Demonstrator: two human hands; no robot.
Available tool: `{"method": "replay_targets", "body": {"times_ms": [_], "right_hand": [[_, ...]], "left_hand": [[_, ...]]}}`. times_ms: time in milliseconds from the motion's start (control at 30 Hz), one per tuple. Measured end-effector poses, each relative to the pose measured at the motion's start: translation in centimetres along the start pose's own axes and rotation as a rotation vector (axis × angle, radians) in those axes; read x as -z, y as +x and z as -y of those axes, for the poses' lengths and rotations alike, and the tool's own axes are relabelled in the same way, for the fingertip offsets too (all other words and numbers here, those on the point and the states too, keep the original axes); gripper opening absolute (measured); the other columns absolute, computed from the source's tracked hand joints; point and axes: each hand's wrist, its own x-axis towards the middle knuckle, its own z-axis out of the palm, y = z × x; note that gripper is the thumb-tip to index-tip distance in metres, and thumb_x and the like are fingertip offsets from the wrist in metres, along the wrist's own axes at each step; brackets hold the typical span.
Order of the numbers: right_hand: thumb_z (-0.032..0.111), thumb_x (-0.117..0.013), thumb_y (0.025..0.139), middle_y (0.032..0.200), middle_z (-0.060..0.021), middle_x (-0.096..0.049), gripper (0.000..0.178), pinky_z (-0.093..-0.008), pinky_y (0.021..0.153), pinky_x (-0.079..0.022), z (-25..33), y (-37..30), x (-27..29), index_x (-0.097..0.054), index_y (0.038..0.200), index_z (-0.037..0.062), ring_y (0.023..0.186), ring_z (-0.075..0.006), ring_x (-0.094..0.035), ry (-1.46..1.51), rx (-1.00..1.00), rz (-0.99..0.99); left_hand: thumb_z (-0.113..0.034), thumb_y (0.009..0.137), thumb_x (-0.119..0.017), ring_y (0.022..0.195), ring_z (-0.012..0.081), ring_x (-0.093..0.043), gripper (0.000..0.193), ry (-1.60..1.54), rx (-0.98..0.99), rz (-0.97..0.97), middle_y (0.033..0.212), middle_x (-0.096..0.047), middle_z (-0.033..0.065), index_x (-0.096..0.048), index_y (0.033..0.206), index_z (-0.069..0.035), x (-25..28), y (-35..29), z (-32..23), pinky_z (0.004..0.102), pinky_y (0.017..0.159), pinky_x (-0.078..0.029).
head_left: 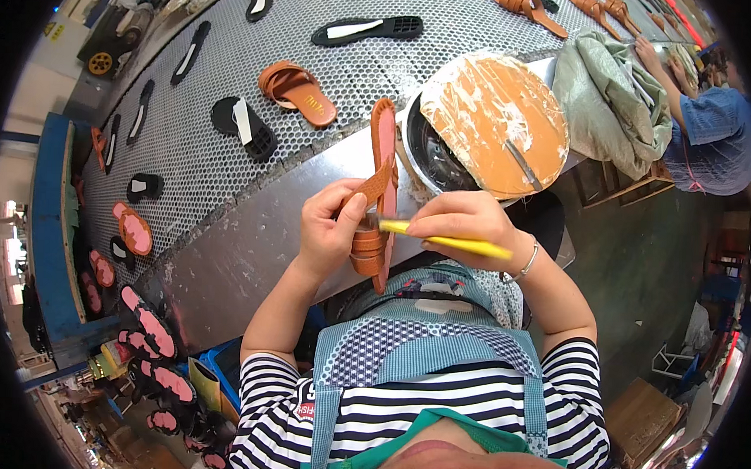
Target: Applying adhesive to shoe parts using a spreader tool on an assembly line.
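Observation:
My left hand is closed around the straps of a brown sandal, held on edge with its pink underside turned to the right. In my right hand is a brush with a yellow handle, blurred by motion. Its tip meets the sandal close to my left fingers; the exact contact is hidden. Just beyond my right hand stands a round pot with a dark inside. An orange board smeared with white paste partly covers it, and a flat metal strip lies on top.
Black soles with white strips and a finished-looking brown sandal lie on the perforated conveyor. A grey-green cloth hangs right of the pot. Beyond it, a co-worker in blue reaches in. Pink-soled sandals hang at lower left.

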Motion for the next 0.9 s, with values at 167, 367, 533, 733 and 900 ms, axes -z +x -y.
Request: {"method": "replay_targets", "body": {"times_ms": [167, 367, 533, 733, 900], "right_hand": [[0.011, -0.059, 0.095, 0.094, -0.0022, -0.066, 0.022, -0.0214, 0.064, -0.049, -0.9, -1.3, 0.0, -0.062, 0.115, 0.0035, 0.073, -0.0074, -0.059, 0.326, -0.479, -0.607], [0.013, -0.058, 0.096, 0.091, -0.0033, -0.063, 0.023, -0.0195, 0.060, -0.048, -3.3, 0.1, 1.2, -0.062, 0.116, 0.0031, 0.067, -0.0073, -0.059, 0.360, -0.487, -0.755], [0.001, -0.061, 0.089, 0.089, -0.0091, -0.065, 0.021, -0.0273, 0.064, -0.049, -3.0, -0.7, 0.9, -0.063, 0.110, 0.0018, 0.071, -0.0168, -0.062, 0.061, -0.245, -0.369], [-0.002, -0.062, 0.085, 0.092, -0.0122, -0.065, 0.022, -0.0297, 0.071, -0.049, -2.4, 0.0, 1.4, -0.064, 0.107, 0.0011, 0.079, -0.0216, -0.062, 0.054, -0.254, -0.164], [0.004, -0.060, 0.092, 0.103, -0.0044, -0.063, 0.020, -0.0190, 0.065, -0.049, -3.0, -2.5, 1.1, -0.064, 0.112, 0.0023, 0.077, -0.0068, -0.059, 0.287, -0.595, -0.518]], "left_hand": [[-0.009, 0.092, -0.056, 0.077, 0.0119, -0.060, 0.018, 0.055, 0.010, 0.032, 0.099, -0.067, 0.0127, -0.065, 0.089, 0.007, 0.3, -0.2, 0.0, 0.0249, 0.067, -0.047], [-0.006, 0.084, -0.061, 0.070, 0.0189, -0.064, 0.012, 0.174, -0.143, 0.143, 0.091, -0.068, 0.0177, -0.064, 0.081, 0.006, 0.0, 0.4, -0.6, 0.0302, 0.063, -0.050], [-0.006, 0.082, -0.062, 0.069, 0.0228, -0.064, 0.012, 0.187, -0.145, 0.208, 0.088, -0.067, 0.0180, -0.063, 0.078, 0.006, -0.2, 0.7, -0.3, 0.0313, 0.064, -0.050], [-0.014, 0.089, -0.058, 0.074, 0.0113, -0.058, 0.018, -0.132, 0.278, 0.027, 0.085, -0.064, 0.0057, -0.062, 0.081, 0.001, 2.9, 0.8, 2.0, 0.0269, 0.068, -0.048], [-0.022, 0.091, -0.053, 0.069, 0.0166, -0.061, 0.015, -0.538, 0.286, -0.663, 0.075, -0.058, 0.0026, -0.057, 0.082, -0.010, 21.6, 4.1, 7.7, 0.0320, 0.065, -0.054]]}}
